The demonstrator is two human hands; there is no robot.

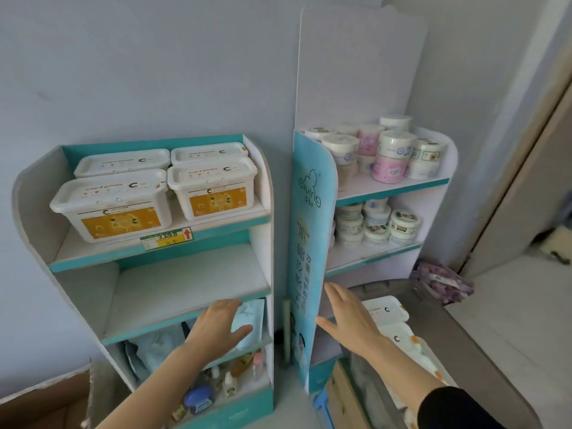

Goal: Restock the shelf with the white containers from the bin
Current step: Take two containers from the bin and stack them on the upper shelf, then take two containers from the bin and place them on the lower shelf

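Several white lidded containers with orange labels stand in two rows on the top level of the teal and white shelf. The second level holds nothing. More white containers lie in the grey bin at the lower right. My left hand hovers open in front of the third level, near a pale blue pouch. My right hand is open, fingers spread, between the shelf and the bin, holding nothing.
A second blue display stand with round jars stands to the right, close to my right hand. Small bottles fill the lowest level. A cardboard box sits at the lower left. Purple packets lie behind the bin.
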